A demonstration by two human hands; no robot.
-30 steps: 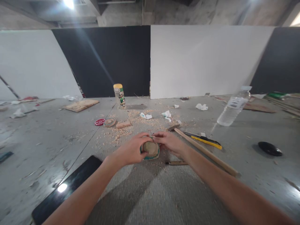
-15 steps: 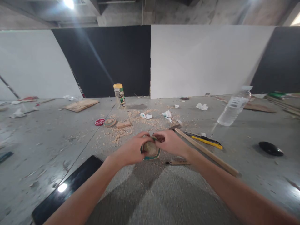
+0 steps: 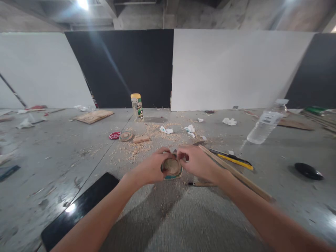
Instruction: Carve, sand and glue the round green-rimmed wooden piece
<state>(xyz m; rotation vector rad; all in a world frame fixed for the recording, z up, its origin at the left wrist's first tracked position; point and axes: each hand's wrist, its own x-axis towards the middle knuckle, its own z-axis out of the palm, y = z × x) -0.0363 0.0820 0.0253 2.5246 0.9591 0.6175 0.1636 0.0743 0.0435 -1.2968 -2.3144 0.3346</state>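
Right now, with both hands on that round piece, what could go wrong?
The right hand pinches the rim of the round wooden piece cupped in the left hand; a slip could drop it. The right forearm lies beside the hammer handle and could nudge it into the yellow utility knife beyond.

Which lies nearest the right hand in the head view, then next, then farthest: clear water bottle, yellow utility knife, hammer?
1. hammer: handle runs right beside the right hand, which touches the round wooden piece.
2. yellow utility knife: just beyond the handle, rightward.
3. clear water bottle: far back right.
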